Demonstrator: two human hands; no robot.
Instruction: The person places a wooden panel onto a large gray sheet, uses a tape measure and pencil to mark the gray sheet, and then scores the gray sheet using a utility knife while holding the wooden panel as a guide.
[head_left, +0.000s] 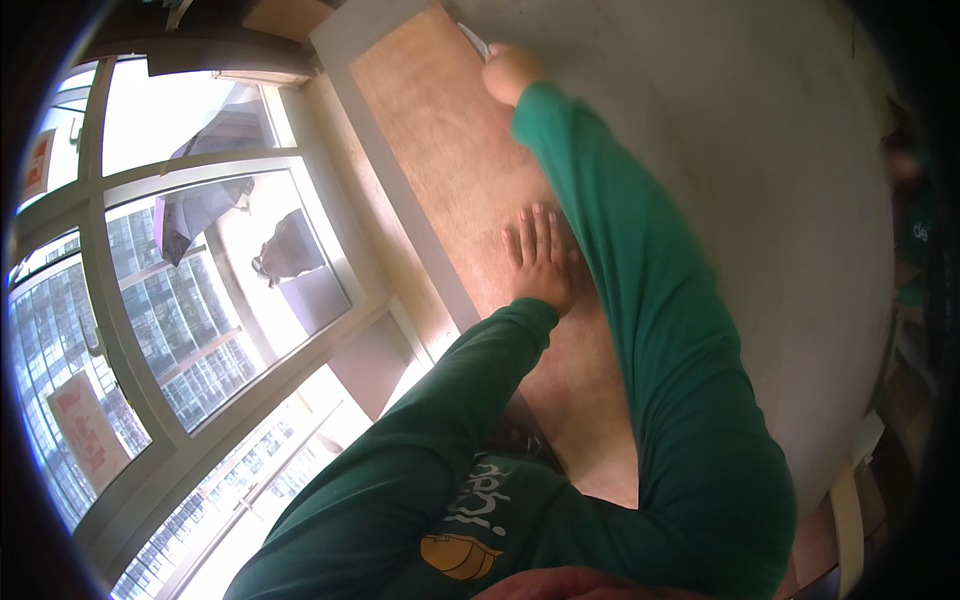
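Observation:
A long tan wooden board (430,120) lies on a grey tabletop (770,200). My left hand (541,262) rests flat on its middle, fingers spread, holding nothing. Farther up, my right hand (511,73) is closed at the board's far right edge. From its fingers a slim, pale, pointed knife-like tool (473,41) sticks out toward the far left, along that edge. The grip hides the rest of the tool, so its exact kind does not show. My right forearm passes over the board's right side and covers part of it.
Along the left runs a framed window (190,300), with a dark umbrella (203,205) behind the glass. A narrow sill (385,215) separates it from the table. At the far right edge, part of another person in green (915,230) shows.

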